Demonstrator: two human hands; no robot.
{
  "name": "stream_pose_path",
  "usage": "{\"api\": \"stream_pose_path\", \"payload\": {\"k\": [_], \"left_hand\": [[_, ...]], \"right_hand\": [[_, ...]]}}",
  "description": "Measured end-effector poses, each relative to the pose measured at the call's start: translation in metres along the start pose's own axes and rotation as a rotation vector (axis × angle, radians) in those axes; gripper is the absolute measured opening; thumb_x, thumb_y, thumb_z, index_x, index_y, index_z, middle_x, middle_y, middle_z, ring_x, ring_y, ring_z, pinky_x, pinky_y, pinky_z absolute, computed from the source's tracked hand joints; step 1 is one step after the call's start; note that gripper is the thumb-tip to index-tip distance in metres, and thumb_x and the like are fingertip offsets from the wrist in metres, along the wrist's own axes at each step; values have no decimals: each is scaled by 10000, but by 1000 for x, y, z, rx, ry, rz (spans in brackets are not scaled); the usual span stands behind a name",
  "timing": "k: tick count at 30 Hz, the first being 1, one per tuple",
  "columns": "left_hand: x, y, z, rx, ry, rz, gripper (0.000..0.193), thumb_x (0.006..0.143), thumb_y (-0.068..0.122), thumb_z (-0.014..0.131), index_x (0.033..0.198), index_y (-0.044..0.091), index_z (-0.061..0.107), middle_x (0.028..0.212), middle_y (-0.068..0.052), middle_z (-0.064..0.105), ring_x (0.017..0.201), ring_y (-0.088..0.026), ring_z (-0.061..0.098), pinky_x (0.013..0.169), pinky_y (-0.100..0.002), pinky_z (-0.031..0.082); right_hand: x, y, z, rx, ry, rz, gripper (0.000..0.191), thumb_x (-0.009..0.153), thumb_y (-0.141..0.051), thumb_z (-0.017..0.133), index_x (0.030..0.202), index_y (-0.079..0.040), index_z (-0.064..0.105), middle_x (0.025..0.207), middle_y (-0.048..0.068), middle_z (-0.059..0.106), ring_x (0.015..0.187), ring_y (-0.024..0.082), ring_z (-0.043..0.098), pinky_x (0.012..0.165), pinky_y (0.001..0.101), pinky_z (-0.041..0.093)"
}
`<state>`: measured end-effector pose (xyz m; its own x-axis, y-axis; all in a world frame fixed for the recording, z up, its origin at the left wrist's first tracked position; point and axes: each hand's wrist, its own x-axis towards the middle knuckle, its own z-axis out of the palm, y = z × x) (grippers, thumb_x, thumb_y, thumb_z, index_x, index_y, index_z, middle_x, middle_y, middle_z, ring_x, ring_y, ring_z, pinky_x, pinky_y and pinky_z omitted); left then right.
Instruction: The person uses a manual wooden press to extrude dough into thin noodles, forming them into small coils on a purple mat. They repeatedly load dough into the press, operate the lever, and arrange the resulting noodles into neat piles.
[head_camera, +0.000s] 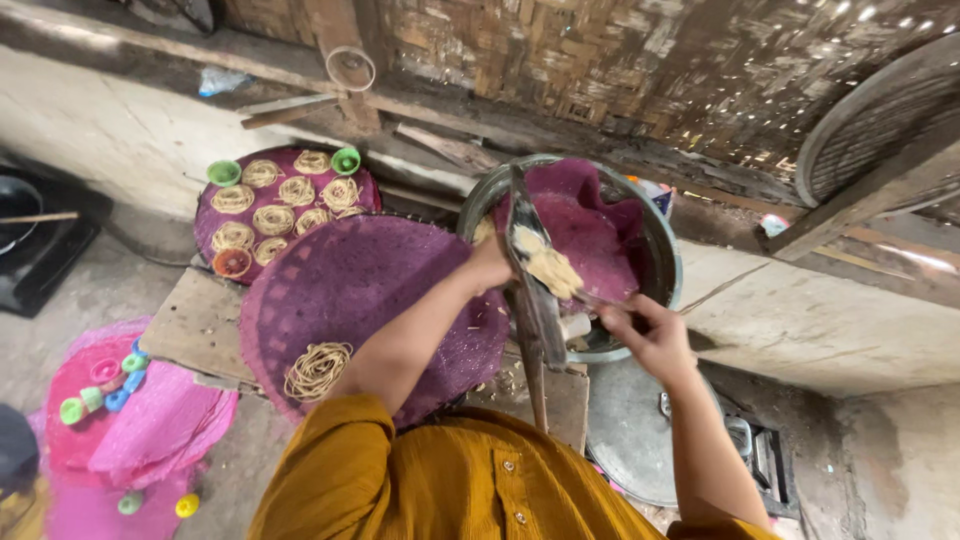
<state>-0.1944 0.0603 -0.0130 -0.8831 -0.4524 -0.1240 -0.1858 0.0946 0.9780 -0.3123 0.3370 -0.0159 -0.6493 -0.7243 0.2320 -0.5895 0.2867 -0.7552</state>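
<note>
My left hand (488, 265) grips the upper part of a long metal press tool (532, 290) that stands over a large metal pot (668, 262) lined with a purple mesh mat. A lump of pale dough (547, 265) sits on the tool. My right hand (652, 335) holds a thin utensil against the dough, near the pot's front rim. Under my left forearm lies a round purple mesh mat (350, 290) with one coil of thin noodles (316, 370) on its near edge.
Behind it, a second purple mat (285, 205) carries several noodle coils and small coloured cups. Pink mats (140, 420) with small plastic pieces lie on the floor at left. A dark pan (20, 210) sits far left, a metal lid (630, 430) below the pot.
</note>
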Motion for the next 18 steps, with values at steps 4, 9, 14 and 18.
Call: {"api": "stream_pose_path", "payload": {"k": [4,9,14,18], "left_hand": [[0,2,-39,-173,32,150,234,904,57,722,1134,19,696,1031,-126,758,915,-259,728,787,-382,638],[-12,3,-90,-637,-159,541,301,874,21,799,1147,-1,673,1075,-138,727,960,-243,736,842,-405,633],[-38,16,-102,-832,-194,748,352,824,0,830,1143,24,685,1104,-121,697,1022,-306,752,940,-477,633],[-60,31,-86,-992,-377,816,348,871,29,817,1197,52,696,1141,-85,676,1064,-323,754,957,-495,635]], "right_hand": [[5,22,-28,177,5,191,249,939,-257,774,1064,-41,775,956,117,767,837,131,672,751,315,533],[13,36,-14,-600,-202,415,451,942,-455,687,1242,-123,744,1079,139,765,999,263,697,854,421,549],[20,22,31,281,-357,169,874,902,-748,570,1465,-79,543,1362,130,658,1255,245,604,1048,386,456],[5,-21,74,1470,-1199,222,1186,823,-845,578,1579,25,296,1410,265,579,1239,348,621,1060,458,538]]}}
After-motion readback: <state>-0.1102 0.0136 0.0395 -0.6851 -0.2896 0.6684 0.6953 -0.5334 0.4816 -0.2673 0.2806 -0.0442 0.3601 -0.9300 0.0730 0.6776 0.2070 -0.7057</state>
